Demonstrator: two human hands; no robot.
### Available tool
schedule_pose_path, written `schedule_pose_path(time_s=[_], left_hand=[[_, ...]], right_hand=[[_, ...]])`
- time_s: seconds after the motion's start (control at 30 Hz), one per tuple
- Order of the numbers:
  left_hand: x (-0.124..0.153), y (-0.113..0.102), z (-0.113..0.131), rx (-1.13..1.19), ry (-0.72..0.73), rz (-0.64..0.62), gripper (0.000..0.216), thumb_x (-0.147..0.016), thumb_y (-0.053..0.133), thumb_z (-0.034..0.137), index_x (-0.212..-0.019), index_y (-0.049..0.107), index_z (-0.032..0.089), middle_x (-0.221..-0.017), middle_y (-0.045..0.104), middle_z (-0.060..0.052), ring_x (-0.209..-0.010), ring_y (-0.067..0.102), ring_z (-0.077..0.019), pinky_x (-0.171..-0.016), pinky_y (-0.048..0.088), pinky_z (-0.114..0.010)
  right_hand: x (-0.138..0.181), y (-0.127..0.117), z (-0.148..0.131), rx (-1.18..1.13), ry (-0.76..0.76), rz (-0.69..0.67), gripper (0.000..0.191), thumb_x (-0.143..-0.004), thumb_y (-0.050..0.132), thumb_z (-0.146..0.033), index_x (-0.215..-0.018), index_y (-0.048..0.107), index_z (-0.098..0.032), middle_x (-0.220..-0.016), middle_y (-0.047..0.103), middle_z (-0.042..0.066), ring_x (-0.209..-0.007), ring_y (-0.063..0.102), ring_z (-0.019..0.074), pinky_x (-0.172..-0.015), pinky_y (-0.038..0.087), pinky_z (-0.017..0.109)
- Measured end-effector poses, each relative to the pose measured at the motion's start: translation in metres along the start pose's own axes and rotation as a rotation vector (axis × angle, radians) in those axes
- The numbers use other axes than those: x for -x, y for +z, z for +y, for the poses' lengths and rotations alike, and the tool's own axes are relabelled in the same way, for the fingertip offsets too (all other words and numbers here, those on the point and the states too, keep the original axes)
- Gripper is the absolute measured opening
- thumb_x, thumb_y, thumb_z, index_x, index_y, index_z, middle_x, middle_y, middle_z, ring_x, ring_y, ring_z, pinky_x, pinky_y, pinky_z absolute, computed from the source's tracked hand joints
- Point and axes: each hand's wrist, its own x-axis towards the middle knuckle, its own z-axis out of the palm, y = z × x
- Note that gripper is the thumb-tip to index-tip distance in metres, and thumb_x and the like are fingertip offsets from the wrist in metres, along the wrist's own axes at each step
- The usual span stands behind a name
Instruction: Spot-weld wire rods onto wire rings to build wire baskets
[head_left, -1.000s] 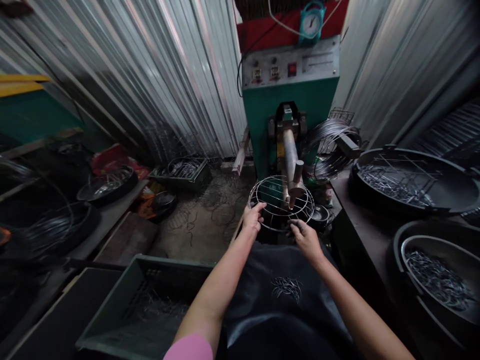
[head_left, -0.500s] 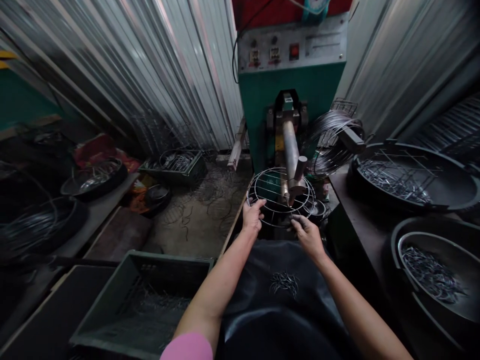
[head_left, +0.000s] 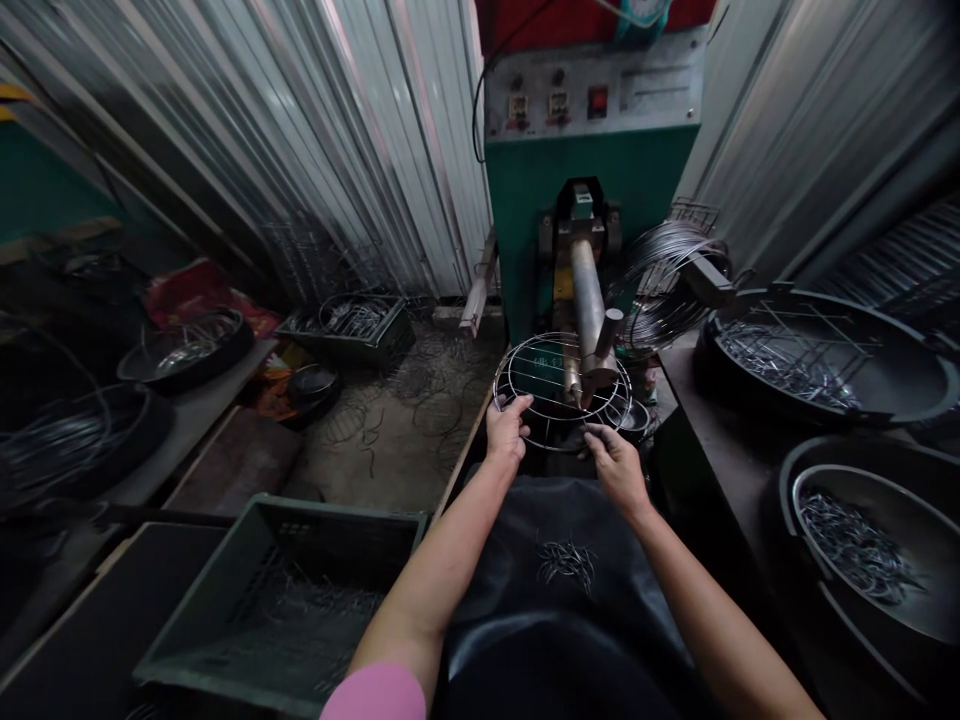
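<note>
A round wire rack with parallel cross wires lies under the metal arm of a green welding machine. My left hand grips the rack's near left rim, fingers curled over the wire. On the near right rim my right hand is closed, pinching the wire at the edge. A small heap of short bent wire pieces rests on the dark apron over my lap.
Black basins of wire pieces stand on the bench at right, beside a wire coil. A green crate sits lower left. More basins and a tray of wire parts lie on the floor at left.
The view has shifted slightly; the rack and both hands stay at the machine arm, with my right hand moved a little up along the rim.
</note>
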Motion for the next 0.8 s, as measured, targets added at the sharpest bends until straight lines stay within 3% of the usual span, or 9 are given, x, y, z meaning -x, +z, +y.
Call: schedule_pose_path(time_s=[0.53, 0.7, 0.8], left_hand=[[-0.011, 0.009, -0.004, -0.036, -0.010, 0.117, 0.046, -0.047, 0.080, 0.024, -0.081, 0.051, 0.015, -0.058, 0.041, 0.008, -0.042, 0.033, -0.0014, -0.036, 0.018, -0.015], [-0.005, 0.005, 0.002, -0.032, -0.035, 0.039, 0.048, -0.046, 0.080, 0.026, -0.083, 0.052, 0.015, -0.058, 0.040, 0.009, -0.041, 0.028, -0.0003, -0.036, 0.018, -0.016], [-0.003, 0.004, 0.004, -0.021, -0.032, 0.011, 0.047, -0.046, 0.080, 0.026, -0.082, 0.052, 0.015, -0.058, 0.040, 0.008, -0.041, 0.027, -0.0002, -0.036, 0.018, -0.016]], right_hand=[[-0.016, 0.000, 0.002, -0.029, 0.043, -0.025, 0.035, -0.075, 0.052, -0.047, -0.085, 0.061, -0.015, -0.070, 0.062, 0.003, -0.052, 0.055, 0.0120, -0.056, 0.045, 0.027], [0.007, -0.006, 0.016, 0.060, -0.045, 0.085, 0.040, -0.077, 0.054, -0.043, -0.105, 0.059, -0.016, -0.095, 0.066, 0.009, -0.076, 0.062, 0.0176, -0.070, 0.048, 0.030], [0.034, -0.022, 0.038, 0.226, -0.031, 0.089, 0.034, -0.079, 0.053, -0.039, -0.104, 0.060, -0.018, -0.099, 0.066, 0.008, -0.085, 0.062, 0.0192, -0.075, 0.048, 0.031]])
